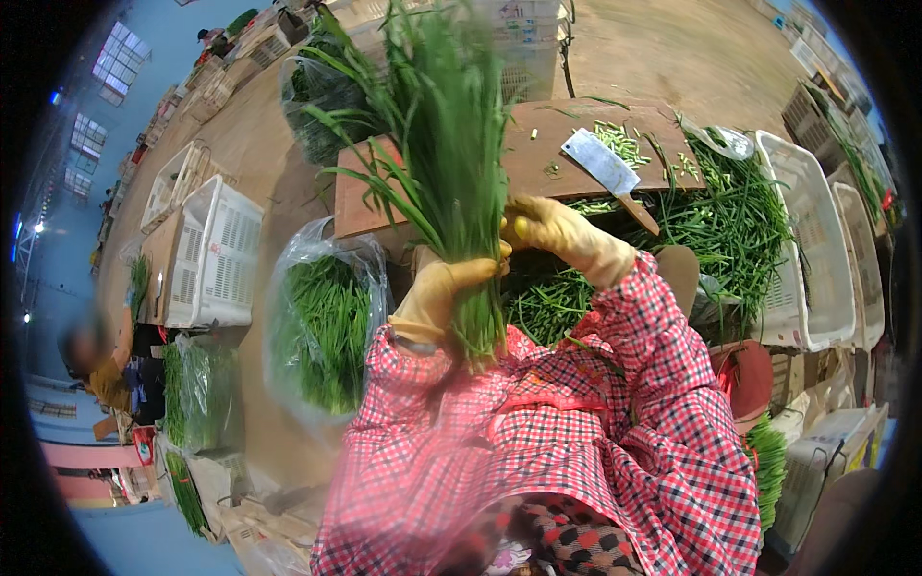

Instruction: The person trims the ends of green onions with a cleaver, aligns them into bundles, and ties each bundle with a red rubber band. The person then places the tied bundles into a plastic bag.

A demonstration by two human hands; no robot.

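A large bunch of long green leafy stalks (454, 144), likely garlic chives, stands upright in my gloved left hand (450, 288), which is wrapped around its lower part. My right hand (551, 230), also in a yellowish rubber glove, is raised at the bunch's right side with bent fingers; whether it grips any leaves cannot be told. Beyond it, a cleaver (601, 162) with a wooden handle lies on a brown board (533, 169) among short cut stalk ends (623, 144). Loose green stalks (551, 306) lie below my right hand.
A clear plastic bag of green stalks (328, 324) stands at left. A heap of stalks (727, 223) lies at right beside white plastic crates (814, 266). Another crate (223, 252) stands farther left, near a seated person (108, 367). Stacked crates (529, 57) are behind the board.
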